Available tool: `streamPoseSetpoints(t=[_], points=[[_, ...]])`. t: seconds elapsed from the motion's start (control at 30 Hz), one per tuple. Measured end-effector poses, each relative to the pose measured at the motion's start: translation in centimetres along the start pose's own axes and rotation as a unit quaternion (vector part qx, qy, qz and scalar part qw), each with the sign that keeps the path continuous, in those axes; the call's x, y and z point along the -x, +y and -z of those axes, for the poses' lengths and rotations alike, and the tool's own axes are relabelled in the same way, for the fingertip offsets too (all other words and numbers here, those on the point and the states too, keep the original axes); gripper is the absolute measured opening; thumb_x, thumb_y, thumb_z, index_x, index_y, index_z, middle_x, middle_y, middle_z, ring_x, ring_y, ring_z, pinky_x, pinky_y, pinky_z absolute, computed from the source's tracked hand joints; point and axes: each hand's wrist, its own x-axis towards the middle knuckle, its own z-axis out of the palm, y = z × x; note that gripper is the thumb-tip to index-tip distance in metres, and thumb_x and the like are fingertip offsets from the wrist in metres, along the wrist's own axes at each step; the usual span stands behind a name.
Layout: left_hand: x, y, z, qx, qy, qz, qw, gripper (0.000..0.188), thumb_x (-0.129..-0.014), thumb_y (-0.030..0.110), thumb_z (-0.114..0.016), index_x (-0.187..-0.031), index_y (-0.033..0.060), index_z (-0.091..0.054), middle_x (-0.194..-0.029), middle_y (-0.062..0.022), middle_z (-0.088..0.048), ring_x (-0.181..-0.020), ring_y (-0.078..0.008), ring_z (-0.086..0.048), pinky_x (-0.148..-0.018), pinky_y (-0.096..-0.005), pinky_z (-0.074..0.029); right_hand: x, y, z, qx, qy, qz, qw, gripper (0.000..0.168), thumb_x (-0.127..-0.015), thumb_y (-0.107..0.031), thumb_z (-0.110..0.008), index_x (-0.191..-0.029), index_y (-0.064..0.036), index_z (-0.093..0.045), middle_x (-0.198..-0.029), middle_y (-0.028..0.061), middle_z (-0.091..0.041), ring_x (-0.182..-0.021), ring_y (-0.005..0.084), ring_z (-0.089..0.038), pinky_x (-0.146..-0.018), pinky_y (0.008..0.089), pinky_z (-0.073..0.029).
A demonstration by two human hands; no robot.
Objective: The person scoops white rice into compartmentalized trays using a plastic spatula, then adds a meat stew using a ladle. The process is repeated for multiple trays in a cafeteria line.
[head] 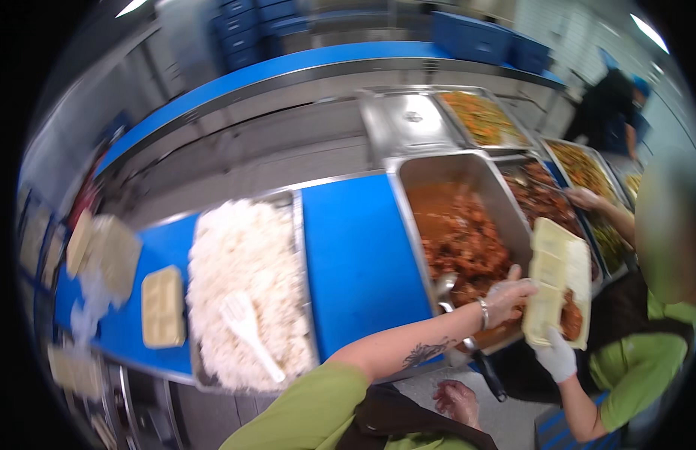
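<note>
My left hand [508, 298], in a clear glove, reaches right with fingers apart at the edge of an open meal box [556, 287]. Rice and a reddish-brown dish lie in the box. A co-worker's white-gloved hand [556, 354] holds it from below. Under my left hand is a deep steel pan [404, 197] of chopped meat in reddish sauce [466, 236]. A serving spoon [446, 284] rests in the pan, and a black handle [488, 377] sticks out past its near edge. My right hand [457, 402] is low by my apron, fingers loosely curled, with nothing visible in it.
Left of the blue table surface [353, 253] stands a tray of white rice [241, 247] with a white rice paddle [249, 332] on it. Farther left are a compartment tray [163, 306] and bagged containers [109, 253]. More food pans [486, 118] and the co-worker [635, 365] are at right.
</note>
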Motion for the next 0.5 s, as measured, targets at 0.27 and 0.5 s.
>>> streamPoseSetpoints(t=[0.27,0.5], points=[[21.3,6.1,9.0,-0.333,0.262,-0.345,0.837,0.041,-0.077,0.019,-0.053,-0.114,0.0094,-0.039,-0.095,-0.0050,-0.054,-0.085,-0.0117,-0.052,-0.070,-0.0235,-0.044,-2.2,-2.0,-12.8,0.302,-0.215,0.061,0.927,0.018,-0.075,-0.012,-0.054,-0.091,-0.003,-0.056,-0.072,0.0077,-0.059,-0.053,0.0111,-0.052,-0.048,0.0225,-0.040],[47.6,6.2,22.8,-0.464,0.649,-0.242,0.551,0.016,-0.076,0.013,-0.051,-0.090,0.0057,-0.054,-0.084,-0.0052,-0.058,-0.078,-0.0149,-0.055,-0.071,-0.0271,-0.042,-2.9,2.8,-26.0,0.559,-0.280,0.352,0.697,0.034,-0.071,-0.020,-0.058,-0.101,-0.006,-0.052,-0.090,0.0144,-0.053,-0.079,0.0291,-0.054,-0.068,0.0360,-0.044]])
